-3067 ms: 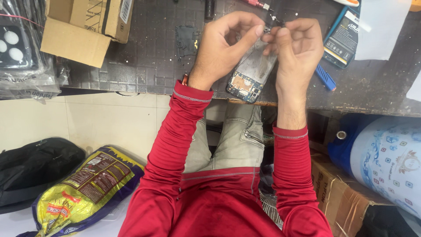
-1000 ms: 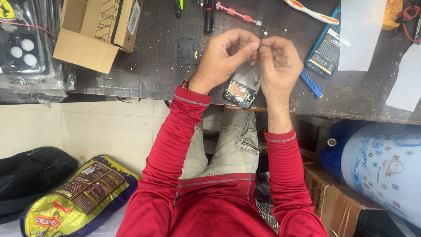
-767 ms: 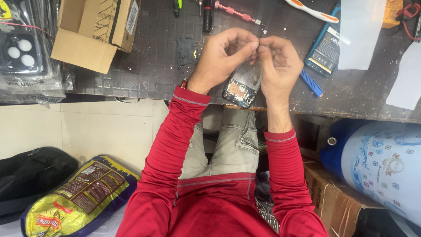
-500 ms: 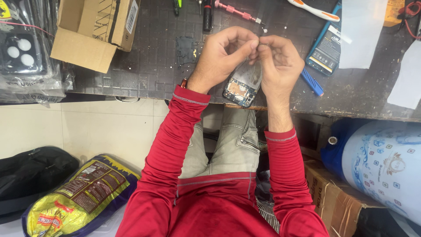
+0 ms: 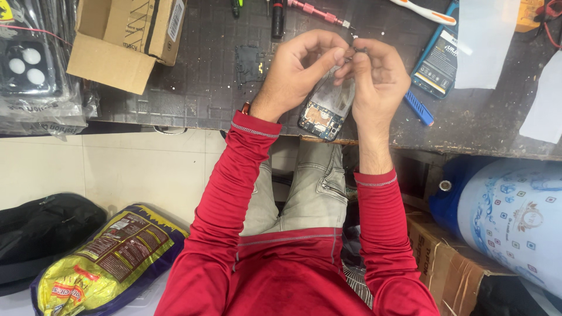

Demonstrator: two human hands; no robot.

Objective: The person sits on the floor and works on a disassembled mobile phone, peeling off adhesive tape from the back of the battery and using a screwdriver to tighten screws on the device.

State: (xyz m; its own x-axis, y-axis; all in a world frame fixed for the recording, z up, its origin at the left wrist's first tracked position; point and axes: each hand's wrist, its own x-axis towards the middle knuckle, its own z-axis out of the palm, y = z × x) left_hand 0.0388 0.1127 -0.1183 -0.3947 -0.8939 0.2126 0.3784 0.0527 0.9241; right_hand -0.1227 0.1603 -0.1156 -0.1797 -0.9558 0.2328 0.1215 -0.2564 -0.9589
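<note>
An opened phone (image 5: 325, 110) with its back off and its insides showing lies at the near edge of the dark work mat (image 5: 216, 82). My left hand (image 5: 301, 70) and my right hand (image 5: 374, 79) meet just above its top end. Their fingertips pinch a very small dark part together; what it is I cannot tell. A square black phone part (image 5: 250, 63) lies on the mat just left of my left hand. A red-handled screwdriver (image 5: 321, 11) lies beyond my fingers.
An open cardboard box (image 5: 126, 41) stands at the left on the mat, with bagged phone covers (image 5: 32, 64) beside it. A blue flat pack (image 5: 440, 52), a blue pry tool (image 5: 419, 107) and white paper (image 5: 483, 41) lie at the right. Below are bags and a patterned blue roll (image 5: 509, 216).
My hands have stayed together over the phone, with only small finger movements. The view has shifted slightly.
</note>
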